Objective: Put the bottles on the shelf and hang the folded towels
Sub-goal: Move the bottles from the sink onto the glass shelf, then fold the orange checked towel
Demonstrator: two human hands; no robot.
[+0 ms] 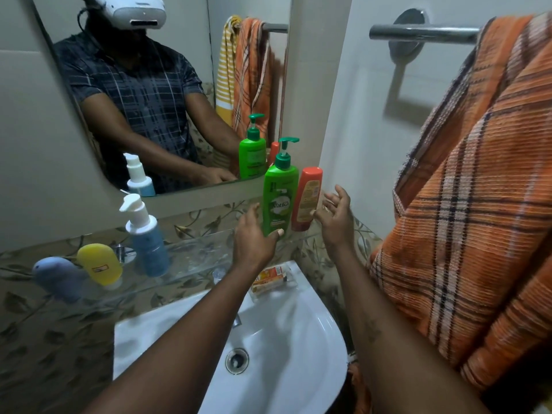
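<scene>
At the right end of the glass shelf (191,255), the left hand (254,237) grips the base of an upright green pump bottle (276,201). An orange-red bottle (307,198) stands just beside it. The right hand (336,216) is spread beside that one. A blue pump bottle (148,246), a yellow bottle (100,262) and a grey-blue bottle (58,276) stand further left. An orange plaid towel (466,219) hangs on the towel bar (418,32) at right.

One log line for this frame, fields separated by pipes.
left hand grips green bottle on shelf | right hand open beside orange bottle | towel hung on bar
</scene>
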